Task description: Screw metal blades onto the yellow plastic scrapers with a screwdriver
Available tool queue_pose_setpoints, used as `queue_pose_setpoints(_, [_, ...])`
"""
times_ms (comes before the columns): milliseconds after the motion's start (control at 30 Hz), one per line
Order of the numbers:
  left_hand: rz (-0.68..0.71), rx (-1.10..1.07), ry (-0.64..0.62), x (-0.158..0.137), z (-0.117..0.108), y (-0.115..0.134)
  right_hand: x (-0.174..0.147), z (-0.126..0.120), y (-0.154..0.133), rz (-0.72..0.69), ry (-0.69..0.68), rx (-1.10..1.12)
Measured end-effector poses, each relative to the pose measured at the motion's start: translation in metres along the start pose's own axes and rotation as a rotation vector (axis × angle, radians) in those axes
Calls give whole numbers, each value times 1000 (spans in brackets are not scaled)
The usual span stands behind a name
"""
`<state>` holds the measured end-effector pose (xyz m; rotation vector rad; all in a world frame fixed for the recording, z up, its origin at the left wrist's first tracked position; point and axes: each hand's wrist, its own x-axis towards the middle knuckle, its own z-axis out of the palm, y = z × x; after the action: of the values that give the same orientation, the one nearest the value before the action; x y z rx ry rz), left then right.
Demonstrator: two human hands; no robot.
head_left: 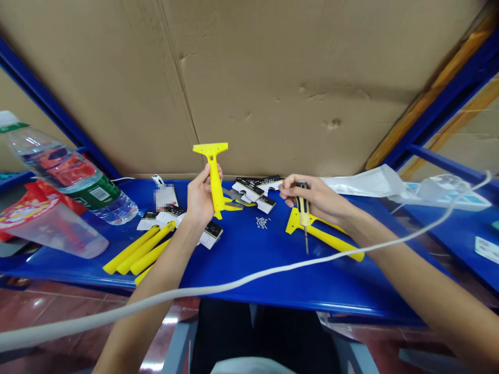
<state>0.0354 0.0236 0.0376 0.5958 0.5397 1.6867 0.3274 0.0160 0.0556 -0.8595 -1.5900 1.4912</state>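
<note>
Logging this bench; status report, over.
Left hand holding yellow scraper, head up. Right hand gripping screwdriver, tip down. Small loose parts between. White cable across foreground.

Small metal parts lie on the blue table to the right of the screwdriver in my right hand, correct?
Not quite: the head view shows the small metal parts left of the screwdriver, not right. They do lie on the blue table, with the screwdriver in your right hand.

Yellow scraper (215,183) in left grip (200,198)
</note>
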Motion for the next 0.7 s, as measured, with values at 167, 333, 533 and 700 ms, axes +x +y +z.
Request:
queue_pose_setpoints(167, [30, -26, 21, 9, -12, 8, 58, 10, -14, -74, -296, -670])
queue_pose_setpoints(333, [66, -10, 36, 11, -15, 7, 127, 54, 14, -172, -392, -1211])
queue_pose_setpoints(533, [88, 0, 82, 12, -12, 6, 187, 83, 41, -50, -455, -1359])
queue_pose_setpoints(700, [98, 10, 79, 13, -13, 3, 215, 88, 49, 47, -497, -1357])
